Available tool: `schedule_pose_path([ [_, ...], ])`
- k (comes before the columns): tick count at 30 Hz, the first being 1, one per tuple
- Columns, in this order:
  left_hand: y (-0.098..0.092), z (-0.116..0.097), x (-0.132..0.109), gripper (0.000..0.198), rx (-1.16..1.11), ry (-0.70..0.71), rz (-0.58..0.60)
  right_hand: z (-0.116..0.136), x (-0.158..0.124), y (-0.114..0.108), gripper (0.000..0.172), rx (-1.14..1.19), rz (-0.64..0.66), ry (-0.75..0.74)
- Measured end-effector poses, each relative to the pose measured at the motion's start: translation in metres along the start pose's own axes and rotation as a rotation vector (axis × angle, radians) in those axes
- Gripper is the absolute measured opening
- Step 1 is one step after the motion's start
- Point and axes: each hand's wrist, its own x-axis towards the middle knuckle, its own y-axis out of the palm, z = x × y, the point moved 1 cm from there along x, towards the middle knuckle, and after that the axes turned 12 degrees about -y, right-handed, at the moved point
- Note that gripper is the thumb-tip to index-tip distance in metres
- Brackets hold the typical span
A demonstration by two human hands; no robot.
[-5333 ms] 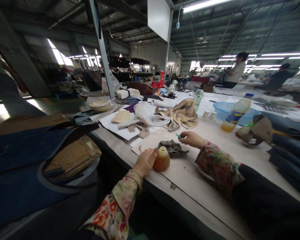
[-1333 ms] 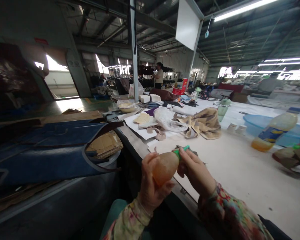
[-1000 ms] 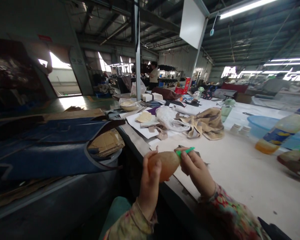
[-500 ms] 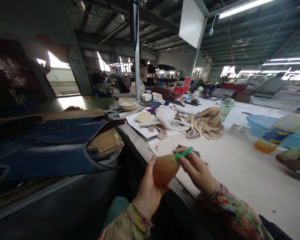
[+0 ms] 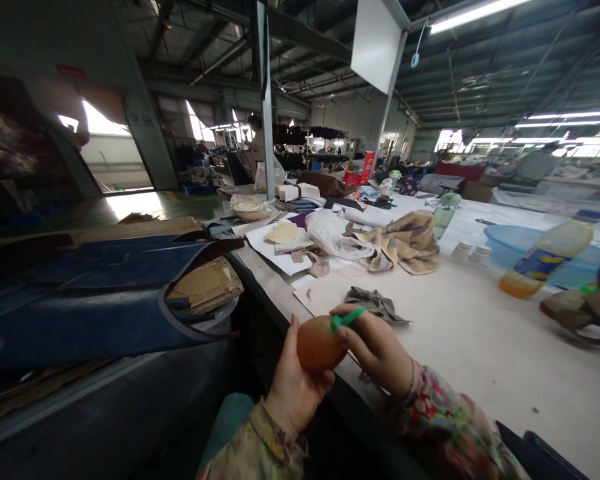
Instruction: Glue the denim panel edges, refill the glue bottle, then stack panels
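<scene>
Our left hand [image 5: 294, 390] cups the bottle [image 5: 320, 345] from below, thumb up its side, seemingly to steady it while our right hand [image 5: 383, 353], knuckles upward, pinches the green cap [image 5: 347, 319] at its tilted top. Beyond those fingertips lies a crumpled scrap [image 5: 375, 303]; farther, a towel [image 5: 413, 243].

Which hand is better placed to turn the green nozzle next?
Right, probably: the right hand is at the green nozzle, while the left hand is wrapped around the amber bottle.
</scene>
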Motion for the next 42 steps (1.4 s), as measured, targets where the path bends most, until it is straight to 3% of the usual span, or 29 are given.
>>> schedule_pose_path([
  [1,0.001,0.0,-0.002,0.055,-0.065,-0.094,0.012,0.002,-0.001,0.001,0.022,-0.041,0.042,-0.063],
  [2,0.001,-0.001,-0.003,0.051,-0.102,-0.084,-0.002,0.003,-0.003,0.002,0.021,-0.056,0.064,-0.08],
  [7,-0.009,0.008,-0.002,0.046,0.017,0.462,-0.147,-0.005,-0.006,0.017,0.025,0.046,-0.076,0.113],
  [10,-0.013,0.014,0.002,0.047,0.205,0.617,-0.183,-0.008,-0.005,0.019,0.031,0.133,-0.136,0.192],
  [15,-0.016,0.011,0.007,0.047,0.506,0.578,-0.123,-0.014,0.002,0.008,0.04,0.166,-0.165,0.265],
  [20,-0.026,0.01,0.016,0.045,0.726,0.545,-0.103,-0.044,0.005,-0.018,0.047,0.019,-0.058,0.353],
  [22,-0.032,0.012,0.017,0.042,0.756,0.483,-0.093,-0.061,0.004,-0.038,0.048,-0.152,-0.056,0.407],
  [27,-0.042,0.017,0.013,0.036,0.764,0.442,-0.091,-0.086,-0.004,-0.097,0.039,-0.847,0.013,0.559],
  [31,-0.046,0.021,0.01,0.032,0.774,0.39,-0.08,-0.085,-0.006,-0.121,0.039,-1.042,0.077,0.607],
  [34,-0.043,0.023,0.007,0.036,0.75,0.311,0.003,-0.077,-0.003,-0.115,0.039,-1.022,0.006,0.526],
  [37,-0.025,0.015,-0.008,0.038,0.708,0.274,0.157,-0.072,0.002,-0.096,0.04,-0.923,-0.007,0.419],
  [42,0.024,-0.013,-0.079,0.044,0.647,0.203,0.58,-0.07,0.002,-0.069,0.041,-0.777,0.151,0.395],
])
